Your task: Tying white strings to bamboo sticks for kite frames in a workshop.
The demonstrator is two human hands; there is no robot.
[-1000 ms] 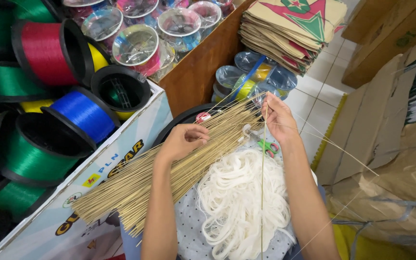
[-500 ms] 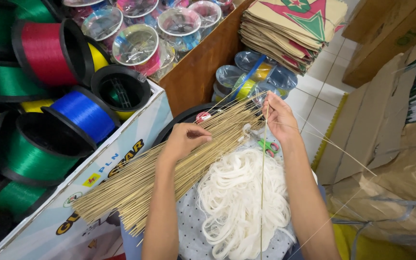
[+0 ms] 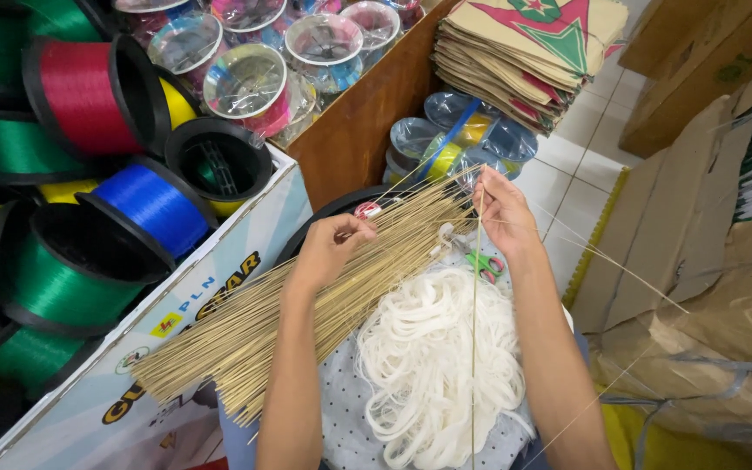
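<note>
Left hand (image 3: 331,248) and right hand (image 3: 502,209), both pinching

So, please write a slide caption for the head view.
Left hand on thin stick bundle; right hand holds one stick.

We saw a dotted cloth (image 3: 341,409) carrying a heap of white string (image 3: 437,365) at its middle and a bundle of thin bamboo sticks (image 3: 306,305) across its left edge.
</note>
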